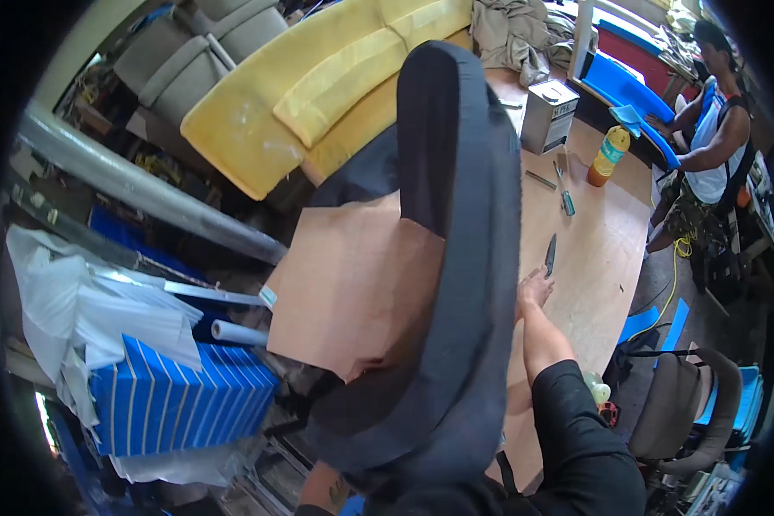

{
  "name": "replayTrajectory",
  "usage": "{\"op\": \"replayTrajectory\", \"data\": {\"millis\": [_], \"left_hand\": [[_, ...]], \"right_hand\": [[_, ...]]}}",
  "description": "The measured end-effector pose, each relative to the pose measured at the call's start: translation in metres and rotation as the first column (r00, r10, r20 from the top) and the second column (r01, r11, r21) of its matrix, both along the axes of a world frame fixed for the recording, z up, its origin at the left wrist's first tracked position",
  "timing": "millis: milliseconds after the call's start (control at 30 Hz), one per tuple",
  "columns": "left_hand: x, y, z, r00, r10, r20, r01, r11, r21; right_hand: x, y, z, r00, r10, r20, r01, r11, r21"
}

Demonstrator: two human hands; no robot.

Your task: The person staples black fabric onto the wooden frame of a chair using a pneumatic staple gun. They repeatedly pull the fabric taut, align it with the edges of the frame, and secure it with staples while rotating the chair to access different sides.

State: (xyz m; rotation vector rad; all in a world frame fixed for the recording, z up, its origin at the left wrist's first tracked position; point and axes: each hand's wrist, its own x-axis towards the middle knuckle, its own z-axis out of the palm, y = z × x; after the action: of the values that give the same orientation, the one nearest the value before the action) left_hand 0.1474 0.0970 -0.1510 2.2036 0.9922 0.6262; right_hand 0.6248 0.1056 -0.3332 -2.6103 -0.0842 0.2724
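Observation:
My right hand (535, 289) reaches forward over the wooden tabletop (598, 249), its fingers closed on the near end of a dark pointed tool (551, 253) that looks like a knife. A large black padded seat piece (482, 215), curved and covered in dark fabric, stands in front of me between my arms. A brown sheet of board or paper (353, 284) lies against its left side. Only part of my left forearm (322, 487) shows at the lower edge; the padded piece hides the hand and its fingers.
A screwdriver (567, 201), a bottle of amber liquid (609, 156) and a metal can (549, 117) stand or lie farther up the table. Yellow foam (335, 86) is at the back. Blue striped cushions (181, 400) are at left. Another person (714, 146) handles a blue panel at right.

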Motion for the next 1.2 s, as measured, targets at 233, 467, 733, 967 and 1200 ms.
{"op": "replayTrajectory", "data": {"millis": [233, 467, 733, 967, 1200], "left_hand": [[0.043, 0.021, -0.02, 0.942, 0.157, 0.296, -0.132, 0.986, -0.104], [-0.01, -0.062, -0.029, 0.785, 0.234, 0.574, -0.159, 0.971, -0.179], [-0.036, -0.068, 0.008, 0.779, -0.087, 0.621, 0.505, 0.673, -0.54], [0.102, -0.058, 0.062, 0.484, -0.122, 0.866, 0.79, 0.487, -0.373], [0.123, -0.052, 0.114, 0.571, -0.217, 0.792, 0.353, 0.936, 0.002]], "right_hand": [[-0.061, -0.024, -0.017, 0.998, 0.058, 0.028, -0.052, 0.983, -0.179], [-0.075, -0.05, -0.03, 0.965, 0.177, -0.194, -0.202, 0.972, -0.116], [-0.2, -0.132, 0.121, 0.738, 0.576, -0.352, 0.354, 0.114, 0.928], [-0.274, -0.264, 0.251, 0.752, 0.649, -0.117, 0.232, -0.094, 0.968], [-0.229, -0.297, 0.362, 0.549, 0.786, -0.284, -0.508, 0.583, 0.634]]}}
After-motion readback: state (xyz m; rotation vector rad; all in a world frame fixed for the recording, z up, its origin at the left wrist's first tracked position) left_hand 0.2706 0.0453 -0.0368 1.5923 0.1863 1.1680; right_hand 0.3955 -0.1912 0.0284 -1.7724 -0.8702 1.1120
